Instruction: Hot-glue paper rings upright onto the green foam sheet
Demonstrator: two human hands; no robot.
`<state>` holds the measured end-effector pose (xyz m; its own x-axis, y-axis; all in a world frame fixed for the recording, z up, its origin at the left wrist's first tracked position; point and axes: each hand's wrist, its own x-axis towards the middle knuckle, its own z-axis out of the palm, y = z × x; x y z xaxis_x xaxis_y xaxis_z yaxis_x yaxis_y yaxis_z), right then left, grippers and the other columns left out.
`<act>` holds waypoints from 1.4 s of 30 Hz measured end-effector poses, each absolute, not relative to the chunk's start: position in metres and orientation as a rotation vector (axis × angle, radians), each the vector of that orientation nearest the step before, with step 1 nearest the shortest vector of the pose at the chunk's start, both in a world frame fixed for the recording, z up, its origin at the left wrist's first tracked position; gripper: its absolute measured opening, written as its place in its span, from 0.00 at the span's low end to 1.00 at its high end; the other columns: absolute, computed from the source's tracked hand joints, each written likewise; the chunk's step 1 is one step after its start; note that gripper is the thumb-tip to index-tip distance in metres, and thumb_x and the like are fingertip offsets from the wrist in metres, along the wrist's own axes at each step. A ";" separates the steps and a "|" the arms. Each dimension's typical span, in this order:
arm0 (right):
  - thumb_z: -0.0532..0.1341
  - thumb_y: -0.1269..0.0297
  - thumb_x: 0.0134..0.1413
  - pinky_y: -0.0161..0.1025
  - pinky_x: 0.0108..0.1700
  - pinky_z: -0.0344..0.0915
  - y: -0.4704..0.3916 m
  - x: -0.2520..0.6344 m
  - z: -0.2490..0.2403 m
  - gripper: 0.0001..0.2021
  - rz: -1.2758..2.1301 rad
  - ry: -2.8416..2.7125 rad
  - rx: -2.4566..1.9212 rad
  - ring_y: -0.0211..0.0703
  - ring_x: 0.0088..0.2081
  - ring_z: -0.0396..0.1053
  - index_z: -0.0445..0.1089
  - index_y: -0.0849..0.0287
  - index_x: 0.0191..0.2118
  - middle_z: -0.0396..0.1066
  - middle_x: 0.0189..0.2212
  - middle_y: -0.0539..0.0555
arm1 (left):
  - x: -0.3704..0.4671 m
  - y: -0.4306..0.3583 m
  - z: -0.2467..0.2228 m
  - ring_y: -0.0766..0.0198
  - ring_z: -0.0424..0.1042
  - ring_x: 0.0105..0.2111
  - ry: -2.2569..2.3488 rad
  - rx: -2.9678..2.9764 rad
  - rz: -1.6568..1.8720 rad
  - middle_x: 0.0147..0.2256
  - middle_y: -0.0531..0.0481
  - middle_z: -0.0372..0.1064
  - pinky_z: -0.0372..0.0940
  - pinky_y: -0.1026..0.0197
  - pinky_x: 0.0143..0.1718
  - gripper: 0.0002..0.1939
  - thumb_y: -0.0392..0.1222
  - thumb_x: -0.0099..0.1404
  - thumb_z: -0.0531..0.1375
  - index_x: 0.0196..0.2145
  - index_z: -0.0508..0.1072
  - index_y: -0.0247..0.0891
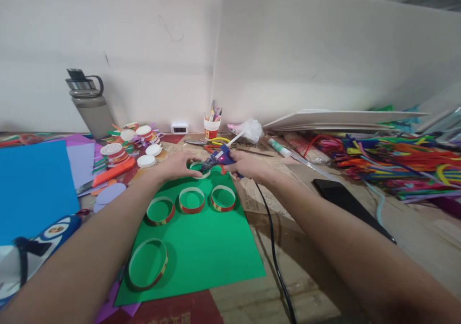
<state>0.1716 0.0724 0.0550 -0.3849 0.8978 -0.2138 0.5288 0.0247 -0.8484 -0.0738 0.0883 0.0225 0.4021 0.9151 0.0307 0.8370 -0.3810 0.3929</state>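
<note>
My right hand (pixel 247 166) is wrapped round a blue hot glue gun (pixel 225 155), its small red light lit and a white glue stick rising from its back. The gun's nozzle points left, into a paper ring (pixel 195 165) at the far edge of a green sheet (pixel 212 247). My left hand (pixel 180 165) holds that ring between thumb and fingers. Nearer to me, several more red-and-white rings stand on the sheet, among them a middle ring (pixel 192 211), a right ring (pixel 223 207) and a large front-left ring (pixel 163 268).
At left lie a blue sheet (pixel 32 184), an orange utility knife (pixel 114 171) and white discs (pixel 146 161); a grey bottle (pixel 91 110) stands behind. A pen cup (pixel 212 129) is at the back. Right are a phone (pixel 351 208), pipe cleaners (pixel 399 160) and the gun's black cord (pixel 272 247).
</note>
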 end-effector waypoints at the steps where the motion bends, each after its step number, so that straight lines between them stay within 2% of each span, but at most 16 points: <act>1: 0.62 0.78 0.53 0.32 0.21 0.58 0.072 0.172 0.056 0.10 1.313 -1.926 -1.452 0.32 0.20 0.59 0.64 0.59 0.38 0.64 0.22 0.43 | -0.074 0.088 0.022 0.46 0.68 0.55 1.523 2.347 0.341 0.54 0.47 0.72 0.64 0.50 0.55 0.36 0.64 0.53 0.64 0.56 0.73 0.46; 14: 0.64 0.77 0.52 0.30 0.21 0.58 0.074 0.174 0.053 0.10 1.278 -1.939 -1.449 0.31 0.20 0.60 0.65 0.60 0.40 0.66 0.23 0.44 | -0.078 0.093 0.018 0.48 0.71 0.51 1.458 2.312 0.388 0.53 0.47 0.73 0.66 0.51 0.51 0.37 0.65 0.51 0.65 0.55 0.74 0.46; 20: 0.63 0.77 0.52 0.30 0.21 0.58 0.072 0.175 0.053 0.12 1.263 -1.951 -1.448 0.31 0.20 0.60 0.66 0.60 0.42 0.66 0.23 0.44 | -0.081 0.096 0.014 0.47 0.69 0.55 1.450 2.282 0.423 0.56 0.47 0.71 0.63 0.50 0.56 0.37 0.65 0.50 0.66 0.56 0.73 0.47; 30: 0.62 0.73 0.55 0.30 0.22 0.58 0.073 0.177 0.052 0.13 1.234 -1.996 -1.424 0.33 0.20 0.61 0.66 0.61 0.47 0.64 0.21 0.43 | -0.080 0.091 0.017 0.46 0.69 0.55 1.464 2.305 0.421 0.56 0.45 0.71 0.64 0.50 0.55 0.37 0.65 0.51 0.66 0.55 0.73 0.45; 37: 0.63 0.71 0.55 0.29 0.21 0.55 0.059 0.173 0.070 0.08 1.122 -2.029 -1.548 0.32 0.20 0.58 0.69 0.60 0.42 0.63 0.20 0.44 | -0.080 0.088 0.019 0.46 0.69 0.54 1.467 2.289 0.392 0.55 0.46 0.72 0.65 0.50 0.54 0.38 0.66 0.51 0.65 0.55 0.73 0.45; 42: 0.64 0.72 0.52 0.32 0.25 0.59 0.063 0.174 0.071 0.09 1.091 -2.014 -1.521 0.34 0.24 0.61 0.69 0.59 0.40 0.68 0.25 0.47 | -0.080 0.090 0.017 0.46 0.70 0.53 1.459 2.276 0.424 0.54 0.46 0.73 0.65 0.51 0.53 0.37 0.64 0.50 0.66 0.54 0.74 0.45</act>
